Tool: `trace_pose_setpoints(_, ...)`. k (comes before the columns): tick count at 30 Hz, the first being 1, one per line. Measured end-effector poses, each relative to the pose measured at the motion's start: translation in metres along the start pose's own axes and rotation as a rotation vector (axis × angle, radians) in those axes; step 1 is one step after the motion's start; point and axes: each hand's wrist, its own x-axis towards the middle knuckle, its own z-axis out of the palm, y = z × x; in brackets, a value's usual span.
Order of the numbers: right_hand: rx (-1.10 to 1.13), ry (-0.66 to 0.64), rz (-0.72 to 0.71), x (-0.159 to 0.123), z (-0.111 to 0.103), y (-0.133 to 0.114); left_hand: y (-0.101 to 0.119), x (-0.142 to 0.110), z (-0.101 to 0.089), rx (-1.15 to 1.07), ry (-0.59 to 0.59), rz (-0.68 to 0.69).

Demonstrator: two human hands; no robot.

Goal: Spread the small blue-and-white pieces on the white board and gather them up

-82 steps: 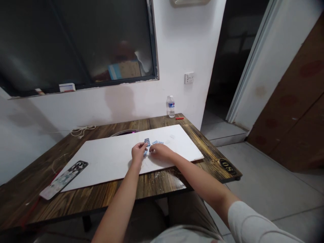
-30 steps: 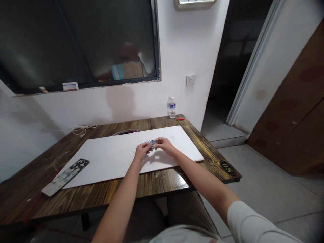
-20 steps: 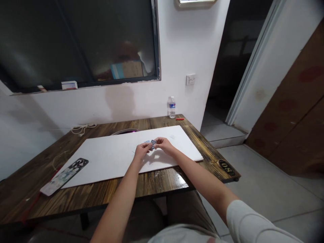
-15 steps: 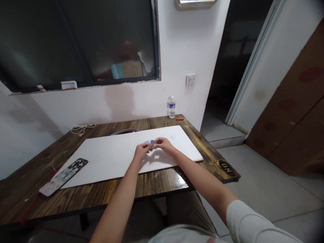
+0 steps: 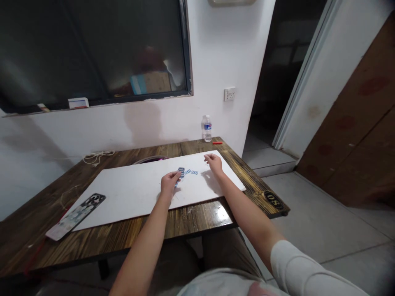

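**Since the right hand has parted from the left hand, blue-and-white printed strips lie spread on a white rectangular board**

Nearest the camera, two bare forearms reach forward over the edge of a dark-stained plank table, the right arm ending in a pale grey sleeve. A moment earlier, both hands were closed together over the strips. Now the right hand stands well apart, near the board's far edge. Its fingers are loosely curled and open, holding nothing. The fingers of the left hand remain bunched at the near end of the strips, thumb and fingertips close together. Contact is evident, but a firm grip cannot be confirmed from this view.

The strips form a short upright stack just beyond the left fingertips, with a small piece below them and others running toward the right hand. All lie on the board, slightly beyond its middle. Their exact number cannot be determined.

To the left, a patterned phone case rests on the table beside the board. Behind the board, a dark round object is partly hidden. Further back are a coiled white cord, a clear water bottle and a small red stick, all against a white wall.
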Motion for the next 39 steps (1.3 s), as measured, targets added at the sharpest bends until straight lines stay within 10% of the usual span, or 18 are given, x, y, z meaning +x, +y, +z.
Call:
trace_pose_setpoints(10,-0.932,-0.149,-0.07,-0.02,-0.014,0.002,0.0,0.001,-0.002,-0.013,0.024,-0.012)
trace_pose_setpoints(39,-1.381,-0.385,-0.141,-0.033,0.013,-0.025,0.0,-0.001,-0.001,0.006,0.017,0.019)
